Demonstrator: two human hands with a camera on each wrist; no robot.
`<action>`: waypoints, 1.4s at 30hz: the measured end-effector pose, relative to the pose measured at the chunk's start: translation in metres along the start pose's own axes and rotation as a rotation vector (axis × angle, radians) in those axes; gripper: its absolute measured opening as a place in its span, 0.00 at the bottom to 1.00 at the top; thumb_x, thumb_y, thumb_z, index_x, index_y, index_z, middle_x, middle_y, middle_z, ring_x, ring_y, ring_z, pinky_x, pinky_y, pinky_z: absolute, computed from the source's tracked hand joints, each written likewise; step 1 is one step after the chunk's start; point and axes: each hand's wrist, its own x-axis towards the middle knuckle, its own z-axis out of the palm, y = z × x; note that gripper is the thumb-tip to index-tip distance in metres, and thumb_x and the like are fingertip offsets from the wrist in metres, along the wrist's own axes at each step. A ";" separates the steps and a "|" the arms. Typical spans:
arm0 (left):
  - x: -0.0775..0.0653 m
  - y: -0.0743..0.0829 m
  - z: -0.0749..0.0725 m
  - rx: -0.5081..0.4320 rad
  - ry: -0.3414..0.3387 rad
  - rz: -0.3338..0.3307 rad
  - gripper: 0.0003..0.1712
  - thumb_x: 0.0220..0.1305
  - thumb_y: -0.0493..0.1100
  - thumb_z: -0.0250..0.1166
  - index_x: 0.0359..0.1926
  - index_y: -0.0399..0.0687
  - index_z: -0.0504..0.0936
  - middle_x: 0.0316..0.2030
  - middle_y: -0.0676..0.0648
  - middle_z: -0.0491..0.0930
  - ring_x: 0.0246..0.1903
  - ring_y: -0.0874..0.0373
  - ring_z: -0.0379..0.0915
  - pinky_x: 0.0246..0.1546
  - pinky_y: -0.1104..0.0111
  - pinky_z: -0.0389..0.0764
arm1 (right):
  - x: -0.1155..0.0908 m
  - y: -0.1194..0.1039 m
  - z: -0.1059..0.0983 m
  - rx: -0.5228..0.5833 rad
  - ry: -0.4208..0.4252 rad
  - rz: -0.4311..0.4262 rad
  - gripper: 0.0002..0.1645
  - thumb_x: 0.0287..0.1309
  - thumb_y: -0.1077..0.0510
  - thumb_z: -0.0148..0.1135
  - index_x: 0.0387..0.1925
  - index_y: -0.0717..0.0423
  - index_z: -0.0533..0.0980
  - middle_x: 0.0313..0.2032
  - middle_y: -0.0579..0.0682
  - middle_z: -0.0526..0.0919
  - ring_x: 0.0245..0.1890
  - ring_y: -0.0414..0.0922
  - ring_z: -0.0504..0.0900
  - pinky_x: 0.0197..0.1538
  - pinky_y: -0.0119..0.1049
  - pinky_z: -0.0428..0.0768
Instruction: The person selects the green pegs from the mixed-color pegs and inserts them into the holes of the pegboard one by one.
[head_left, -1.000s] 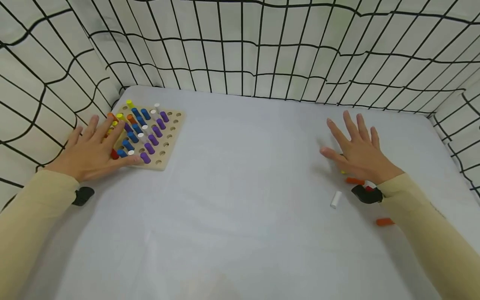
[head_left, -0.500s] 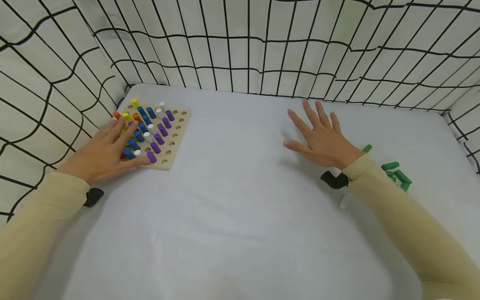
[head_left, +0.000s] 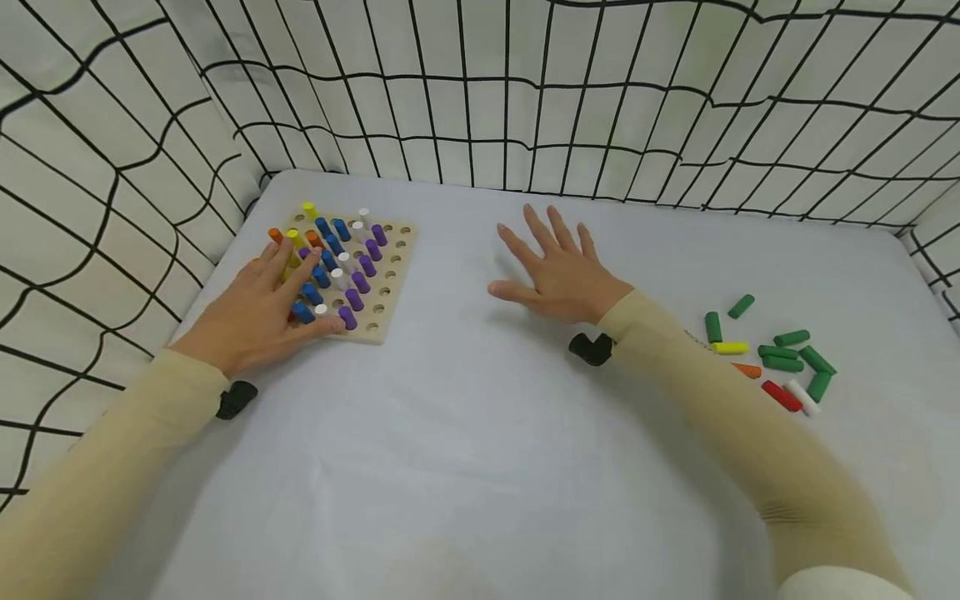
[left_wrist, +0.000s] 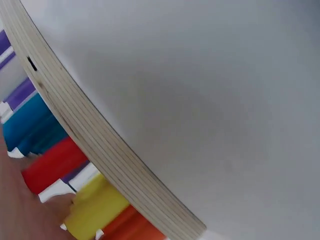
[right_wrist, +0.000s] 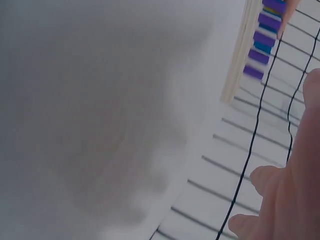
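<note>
In the head view, a wooden pegboard [head_left: 387, 243] stands at the back left, filled with blue pegs [head_left: 329, 260], purple pegs [head_left: 361, 282] and white, yellow, orange and red ones. My left hand [head_left: 255, 308] lies over the board's left side, fingers extended among the pegs and thumb along the front edge. In the left wrist view, a red peg [left_wrist: 55, 165] and a yellow peg [left_wrist: 95, 207] show close to that hand. My right hand [head_left: 566, 279] hovers over the table to the right of the board, fingers spread, holding nothing.
Loose green pegs [head_left: 782, 364] lie at the right of the table, with a yellow peg [head_left: 730, 348], an orange one, a red peg [head_left: 782, 396] and a white one. My right sleeve [head_left: 720, 425] partly overlaps this group. Black wire mesh [head_left: 506, 100] borders the table's back and sides.
My right hand has moved left from above the loose pegs toward the pegboard, uncovering the pegs. The pegboard has slid slightly to the right along with my left hand.
</note>
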 end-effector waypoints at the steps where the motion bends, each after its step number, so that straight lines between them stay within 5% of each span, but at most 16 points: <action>1: 0.001 0.004 0.000 -0.001 0.004 0.003 0.63 0.65 0.80 0.52 0.84 0.56 0.33 0.83 0.32 0.26 0.82 0.30 0.26 0.81 0.36 0.41 | 0.004 -0.006 0.002 0.001 -0.008 -0.008 0.54 0.66 0.15 0.34 0.82 0.27 0.30 0.83 0.46 0.20 0.84 0.57 0.20 0.82 0.68 0.28; 13: 0.003 0.039 -0.002 0.036 -0.003 0.005 0.63 0.62 0.84 0.50 0.84 0.58 0.38 0.83 0.34 0.30 0.82 0.32 0.17 0.80 0.33 0.38 | 0.033 -0.058 0.026 -0.001 -0.065 -0.066 0.60 0.63 0.14 0.40 0.83 0.33 0.33 0.84 0.48 0.25 0.85 0.57 0.25 0.83 0.66 0.31; 19: 0.001 0.014 -0.006 0.053 0.038 0.028 0.75 0.52 0.85 0.62 0.84 0.57 0.33 0.84 0.39 0.29 0.82 0.34 0.14 0.79 0.31 0.32 | 0.039 -0.075 0.033 0.002 -0.080 -0.082 0.60 0.63 0.15 0.41 0.84 0.36 0.34 0.85 0.50 0.28 0.85 0.57 0.28 0.83 0.66 0.34; 25: 0.002 -0.023 -0.002 0.016 0.058 -0.042 0.85 0.46 0.83 0.68 0.82 0.45 0.26 0.83 0.34 0.26 0.81 0.31 0.14 0.77 0.28 0.33 | 0.041 -0.084 0.034 0.002 -0.099 -0.084 0.62 0.63 0.14 0.40 0.84 0.38 0.33 0.85 0.50 0.29 0.85 0.57 0.30 0.84 0.66 0.35; 37: 0.005 -0.057 -0.002 0.005 -0.006 -0.055 0.87 0.46 0.78 0.73 0.81 0.36 0.26 0.81 0.28 0.27 0.80 0.26 0.16 0.75 0.26 0.33 | 0.043 -0.100 0.040 -0.015 -0.108 -0.071 0.69 0.60 0.13 0.43 0.84 0.49 0.33 0.85 0.56 0.30 0.86 0.55 0.33 0.84 0.64 0.39; 42: 0.014 -0.051 0.004 0.024 -0.082 -0.054 0.82 0.52 0.82 0.65 0.82 0.38 0.27 0.81 0.29 0.27 0.80 0.25 0.18 0.75 0.26 0.33 | 0.043 -0.104 0.041 -0.046 -0.090 -0.065 0.73 0.58 0.12 0.45 0.84 0.54 0.34 0.84 0.56 0.29 0.86 0.54 0.32 0.84 0.65 0.43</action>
